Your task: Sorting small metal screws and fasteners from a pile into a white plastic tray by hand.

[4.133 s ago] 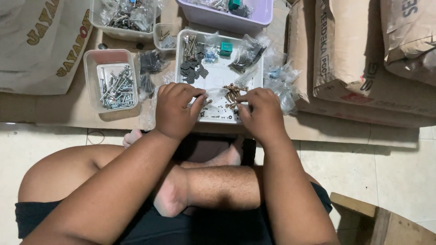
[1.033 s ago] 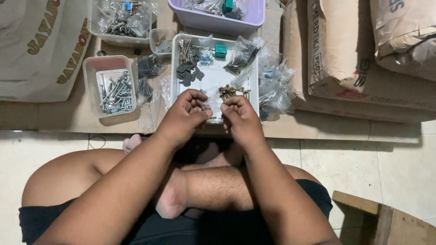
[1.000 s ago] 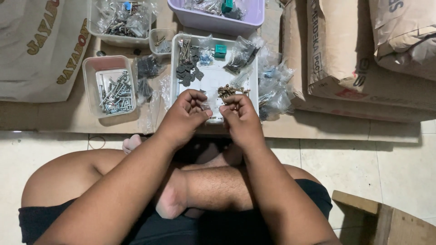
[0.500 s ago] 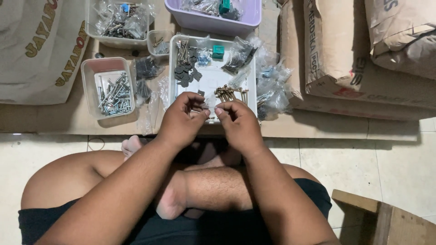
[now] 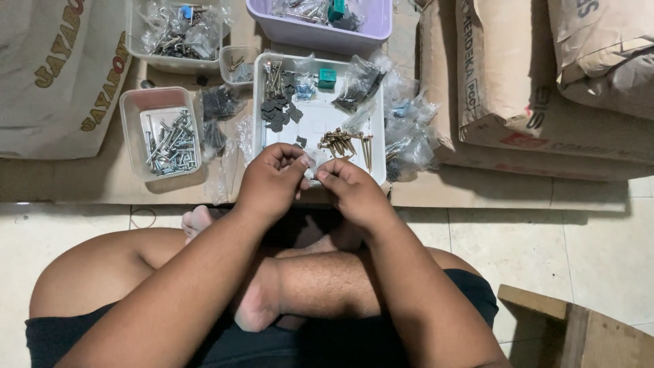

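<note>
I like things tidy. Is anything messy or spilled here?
A bit messy. Clear plastic bags spill over the white tray's right edge, and more lie loose between it and the tub of silver bolts. Brass screws lie scattered in the tray.

The floor (image 5: 531,238) is made of pale tiles with thin dark joints. On the far side a flat sheet of brown cardboard (image 5: 477,194) lies on it. Big brown paper sacks (image 5: 545,88) are stacked at the far right, and a light sack (image 5: 48,75) lies at the far left. A wooden piece (image 5: 579,330) stands in the near right corner. The light is soft and even.
</note>
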